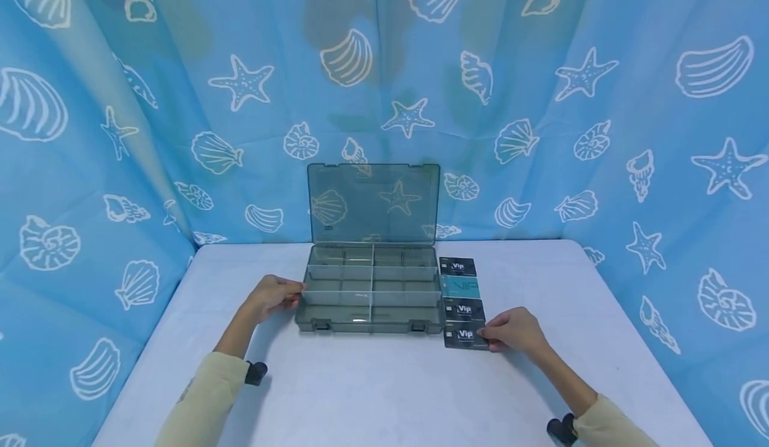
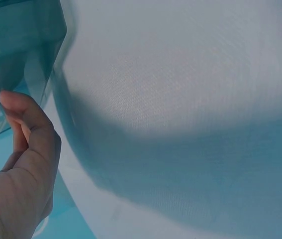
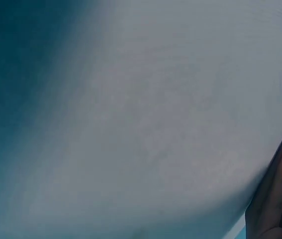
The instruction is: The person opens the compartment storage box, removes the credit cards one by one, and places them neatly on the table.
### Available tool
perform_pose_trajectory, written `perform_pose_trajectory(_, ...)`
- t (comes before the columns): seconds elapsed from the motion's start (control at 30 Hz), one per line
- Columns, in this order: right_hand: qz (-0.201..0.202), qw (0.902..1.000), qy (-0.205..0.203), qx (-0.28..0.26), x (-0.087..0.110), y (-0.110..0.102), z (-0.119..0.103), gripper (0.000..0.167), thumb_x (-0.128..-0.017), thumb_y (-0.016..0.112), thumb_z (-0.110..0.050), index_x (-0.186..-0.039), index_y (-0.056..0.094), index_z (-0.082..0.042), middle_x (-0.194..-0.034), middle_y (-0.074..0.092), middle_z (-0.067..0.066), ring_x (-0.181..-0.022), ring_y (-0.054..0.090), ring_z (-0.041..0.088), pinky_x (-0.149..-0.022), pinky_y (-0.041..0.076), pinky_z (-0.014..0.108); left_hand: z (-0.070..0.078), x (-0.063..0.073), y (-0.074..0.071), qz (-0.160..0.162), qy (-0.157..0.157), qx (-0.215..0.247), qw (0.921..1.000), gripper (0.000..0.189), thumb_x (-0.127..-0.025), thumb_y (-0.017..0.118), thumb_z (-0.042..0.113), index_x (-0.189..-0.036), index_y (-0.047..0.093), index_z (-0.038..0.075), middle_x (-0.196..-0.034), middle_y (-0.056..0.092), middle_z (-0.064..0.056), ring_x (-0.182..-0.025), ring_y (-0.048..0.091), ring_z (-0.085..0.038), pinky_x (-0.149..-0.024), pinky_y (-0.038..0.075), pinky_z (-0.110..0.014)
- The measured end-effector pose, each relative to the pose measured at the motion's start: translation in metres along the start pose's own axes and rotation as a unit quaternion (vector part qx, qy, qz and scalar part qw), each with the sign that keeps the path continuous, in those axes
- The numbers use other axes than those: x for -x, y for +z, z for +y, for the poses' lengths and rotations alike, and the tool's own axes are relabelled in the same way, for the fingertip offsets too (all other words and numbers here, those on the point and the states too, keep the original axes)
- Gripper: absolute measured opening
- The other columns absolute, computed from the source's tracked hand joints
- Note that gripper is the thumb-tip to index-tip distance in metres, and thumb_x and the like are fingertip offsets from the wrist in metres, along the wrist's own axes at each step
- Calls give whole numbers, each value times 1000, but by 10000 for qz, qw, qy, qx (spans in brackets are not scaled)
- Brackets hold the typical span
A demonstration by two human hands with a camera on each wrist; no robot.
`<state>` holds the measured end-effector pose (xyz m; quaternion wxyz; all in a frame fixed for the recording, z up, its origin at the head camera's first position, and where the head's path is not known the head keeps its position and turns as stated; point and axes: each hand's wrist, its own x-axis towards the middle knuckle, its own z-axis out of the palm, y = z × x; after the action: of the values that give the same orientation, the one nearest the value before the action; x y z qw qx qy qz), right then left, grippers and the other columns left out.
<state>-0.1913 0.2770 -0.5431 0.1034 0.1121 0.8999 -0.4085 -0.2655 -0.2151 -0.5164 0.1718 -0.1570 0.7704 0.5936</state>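
Note:
A translucent grey compartment box (image 1: 371, 293) stands on the table with its lid (image 1: 374, 203) raised at the back. My left hand (image 1: 275, 295) pinches the box's left wall; in the left wrist view, this hand (image 2: 26, 154) has thumb and finger at the wall. Right of the box, several cards lie in a column: a black Vip card (image 1: 458, 267) at the back, a teal card (image 1: 460, 287), another black card (image 1: 465, 310), and the front black card (image 1: 462, 335). My right hand (image 1: 515, 330) pinches the front card's right end. Only part of the right hand (image 3: 275, 199) shows in its wrist view.
White cloth covers the table (image 1: 372, 393). Blue curtain (image 1: 384, 67) with shell and starfish prints hangs behind it and along both sides. Thin dividers (image 1: 372, 280) split the box into several compartments. Two latches, one being the left latch (image 1: 322, 325), sit on its front.

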Motion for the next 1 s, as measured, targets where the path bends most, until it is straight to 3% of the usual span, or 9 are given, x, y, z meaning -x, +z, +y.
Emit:
perform_pose_trajectory(0.23, 61, 9987, -219, 450, -1, -2, -6, 22, -75, 83, -20, -82, 72, -3, -61, 65, 3, -51, 63, 14, -50, 49, 24, 2, 4, 1, -35, 101, 51, 9999, 39, -91, 69, 16, -117, 57, -11, -91, 62, -12, -75, 62, -16, -72, 56, -29)
perform_pose_trajectory(0.73, -375, 9940, 188, 1015, -5, -10, -18, 27, -77, 83, -19, -79, 63, 0, -63, 64, 8, -51, 64, 17, -49, 51, 24, 0, 7, 0, -69, 131, 129, 9998, 39, -91, 69, 14, -118, 57, -12, -90, 62, -12, -75, 62, -16, -69, 56, -27)
perform_pose_trajectory(0.87, -523, 9934, 222, 991, -11, -16, -17, 32, -78, 82, -26, -79, 64, 0, -64, 64, 8, -54, 64, 17, -51, 50, 24, 2, 7, 0, -47, 110, -33, 9999, 39, -92, 68, 14, -119, 57, -10, -96, 63, -14, -79, 63, -18, -72, 57, -28)
perform_pose_trajectory(0.93, -427, 9955, 105, 837, -14, -21, -20, 36, -81, 79, -33, -81, 65, 1, -67, 65, 9, -57, 64, 19, -53, 52, 26, 4, 7, 0, 2, 342, -385, 9987, 41, -93, 67, 19, -122, 56, -8, -104, 62, -18, -86, 64, -24, -77, 57, -33)
perform_pose_trajectory(1.0, 37, 9966, -348, 744, -18, -26, -28, 43, -86, 73, -41, -89, 66, 1, -74, 66, 11, -63, 64, 21, -58, 55, 34, 6, 6, 3, 229, 836, -920, 9920, 49, -96, 63, 32, -130, 53, -2, -120, 59, -19, -101, 63, -30, -86, 55, -40)
